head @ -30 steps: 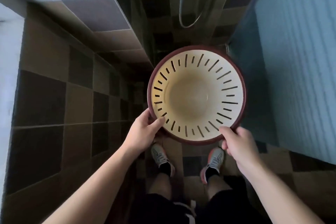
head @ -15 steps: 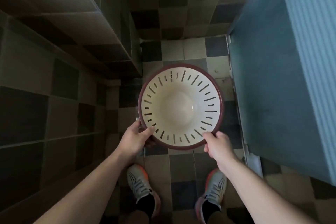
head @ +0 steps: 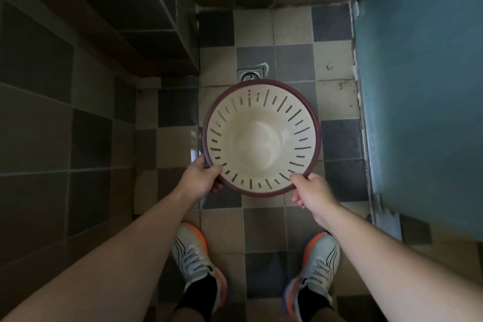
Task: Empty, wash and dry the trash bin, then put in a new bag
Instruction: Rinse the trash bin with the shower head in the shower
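I look straight down into a round cream trash bin [head: 261,138] with a dark red rim and slots in its wall. It is empty inside and held upright above the tiled floor. My left hand [head: 200,178] grips the near-left rim with the thumb over the edge. At the near-right rim my right hand [head: 312,192] grips it the same way. No bag is in view.
A floor drain [head: 249,75] lies just beyond the bin on the checkered floor. A blue door [head: 423,86] stands on the right. A tiled wall with a ledge [head: 146,42] runs along the left. My two shoes [head: 196,259] are below.
The view has tipped down from the wall and shower hose to the floor. The bin has sunk lower toward the floor, with both hands keeping their grip on its rim.
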